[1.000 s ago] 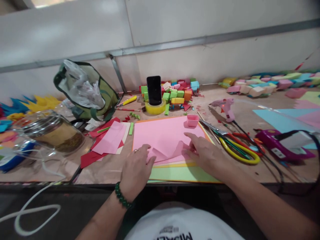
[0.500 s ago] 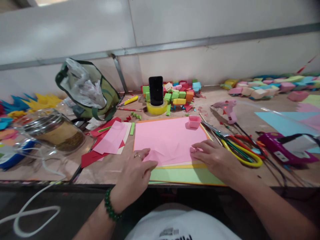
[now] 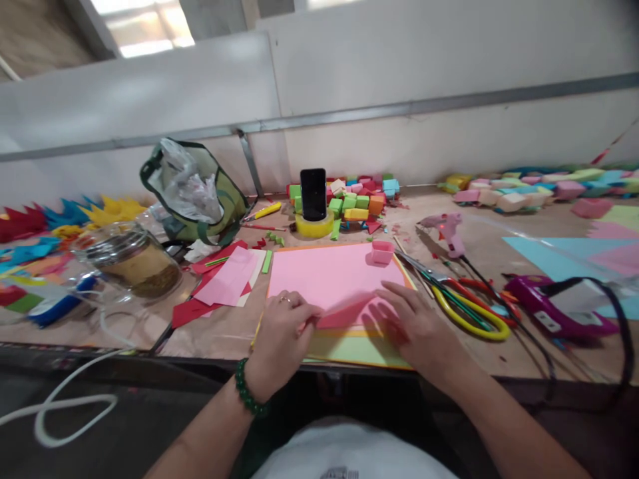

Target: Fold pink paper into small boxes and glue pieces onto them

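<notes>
Standing behind the person, I see the fold only just begun. The near edge of the pink sheet (image 3: 329, 276) is turned over into a shallow flap (image 3: 344, 314) that lies between the two hands. It looks raised rather than flattened, and I see no sharp crease pressed in. The rest of the sheet lies smooth beyond the fingers, on top of a stack of coloured sheets (image 3: 359, 349) on the worktop (image 3: 219, 332).

The left hand (image 3: 282, 326) is curled, with its fingertips on the flap's left end. Its thumb is hidden, so I cannot tell whether it pinches the paper or only presses it. The right hand (image 3: 417, 326) lies flat with its fingers spread, resting on the sheet at the flap's right end.

One small pink box (image 3: 382, 253) stands just beyond the right hand's fingertips. The scissors (image 3: 469, 313) lie untouched just to its right.

Half a second ago the near edge lay almost flat, with only a small wrinkle by the left hand. Now the flap runs from one hand to the other. The hands have also drawn closer together, the right one sliding in from the sheet's corner.
</notes>
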Tool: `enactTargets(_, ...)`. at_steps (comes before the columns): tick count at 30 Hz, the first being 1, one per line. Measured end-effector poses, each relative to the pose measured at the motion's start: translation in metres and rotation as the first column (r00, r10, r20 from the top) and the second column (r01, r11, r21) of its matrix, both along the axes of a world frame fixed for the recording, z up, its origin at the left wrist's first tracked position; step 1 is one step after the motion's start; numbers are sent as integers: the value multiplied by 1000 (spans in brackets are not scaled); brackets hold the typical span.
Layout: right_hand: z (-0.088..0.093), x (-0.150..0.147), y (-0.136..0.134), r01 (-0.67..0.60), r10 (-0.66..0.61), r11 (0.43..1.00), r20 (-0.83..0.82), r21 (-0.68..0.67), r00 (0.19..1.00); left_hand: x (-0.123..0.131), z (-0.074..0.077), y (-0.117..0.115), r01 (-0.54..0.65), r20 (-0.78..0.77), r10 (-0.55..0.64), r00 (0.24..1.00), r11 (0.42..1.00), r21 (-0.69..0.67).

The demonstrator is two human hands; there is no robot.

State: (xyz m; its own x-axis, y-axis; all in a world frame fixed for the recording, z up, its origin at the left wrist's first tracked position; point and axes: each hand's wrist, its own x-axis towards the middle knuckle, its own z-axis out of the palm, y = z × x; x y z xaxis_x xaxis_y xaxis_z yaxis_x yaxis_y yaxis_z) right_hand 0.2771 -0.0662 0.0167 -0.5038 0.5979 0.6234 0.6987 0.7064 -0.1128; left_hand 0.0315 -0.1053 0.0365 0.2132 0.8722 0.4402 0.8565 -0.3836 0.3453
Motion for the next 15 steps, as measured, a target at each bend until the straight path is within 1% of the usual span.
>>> enactTargets(2, 6, -6, -7, -6, 11, 998, -78, 64, 997, 9, 3, -9, 17, -153, 15, 988, 978, 208)
enactTargets(3, 7, -9, -10, -27, 33, 997, -76, 72, 997, 13, 2, -14, 32, -232, 32, 972, 962, 270)
enactTargets(4, 8, -12, -13, -57, 61, 996, -56, 66, 997, 17, 0, -17, 50, -302, 43, 952, 955, 293)
enactTargets(5, 6, -15, -15, -94, 95, 994, -30, 50, 995, 20, -3, -20, 62, -354, 46, 934, 956, 287)
enactTargets(7, 0, -19, -17, -173, 173, 985, -3, 11, 985, 24, -9, -25, 65, -401, 28, 916, 974, 217)
enactTargets(9, -8, -21, -17, -226, 225, 974, -29, -13, 974, 23, -14, -26, 52, -384, -5, 923, 992, 112)
enactTargets(12, -16, -20, -15, -249, 239, 963, -102, -103, 966, 14, -17, -24, 51, -294, -65, 954, 997, -57)
enactTargets(15, -16, -17, -14, -253, 218, 937, -164, -242, 962, 3, -16, -20, 42, -195, -82, 977, 979, -202)
